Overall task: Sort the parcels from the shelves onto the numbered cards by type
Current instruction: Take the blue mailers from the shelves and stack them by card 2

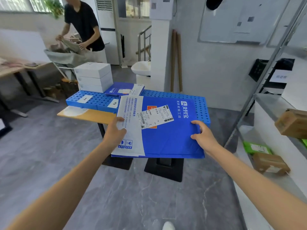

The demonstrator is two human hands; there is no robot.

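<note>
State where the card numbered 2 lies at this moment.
In the head view, the card numbered 2 lies on the blue perforated board, left of centre, right of card 1 and just left of the blue mailer held in both hands.

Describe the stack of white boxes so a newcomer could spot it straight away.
Find the blue perforated board on the small table mid-room. At its far left corner, behind card 1, stands the stack of white boxes. Its neighbours are flat blue-and-white mailers; it alone is tall, plain and white.
</note>
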